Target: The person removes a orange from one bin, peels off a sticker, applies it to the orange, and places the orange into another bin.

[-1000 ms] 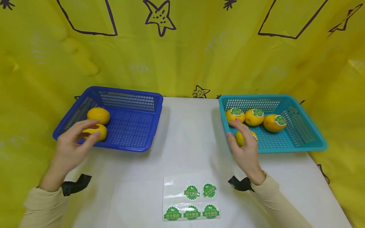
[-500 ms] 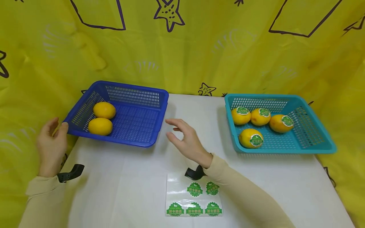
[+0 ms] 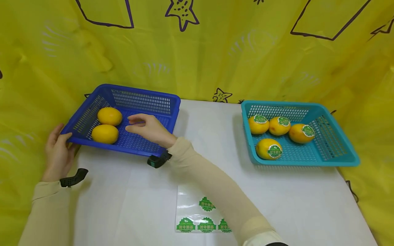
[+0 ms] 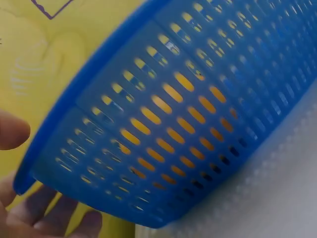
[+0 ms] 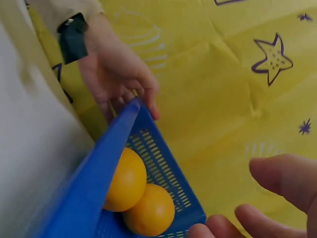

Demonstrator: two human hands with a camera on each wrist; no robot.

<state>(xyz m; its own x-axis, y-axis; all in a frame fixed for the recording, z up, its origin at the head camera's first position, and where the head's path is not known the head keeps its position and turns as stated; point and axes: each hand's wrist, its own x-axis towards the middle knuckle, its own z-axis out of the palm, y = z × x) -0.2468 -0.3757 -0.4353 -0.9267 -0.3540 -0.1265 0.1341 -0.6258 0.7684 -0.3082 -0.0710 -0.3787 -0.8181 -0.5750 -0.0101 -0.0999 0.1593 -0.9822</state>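
Observation:
In the head view, a blue plastic basket (image 3: 140,145) stands at the left with two smooth yellow oval fruits (image 3: 105,134) at its left end. My left hand (image 3: 58,153) grips its near left corner, the thumb at the rim and the fingers around the outside, as the left wrist view shows the fingers (image 4: 42,210) behind the corner. My right hand (image 3: 150,130) hovers over the basket, right of the fruits, thumb and fingers apart with nothing between them. The right wrist view shows both fruits (image 5: 148,210) inside, beyond the right thumb (image 5: 282,176).
A teal basket (image 3: 307,163) at the right holds several yellow fruits (image 3: 268,149) bearing green round stickers. On the white table (image 3: 129,205) at the front lies a sheet of green stickers (image 3: 207,224), partly covered by my right sleeve. A yellow patterned cloth (image 3: 197,58) hangs behind.
My right hand has swung left from the teal basket to above the blue one. My left hand has moved from over the fruits to the blue basket's near left corner.

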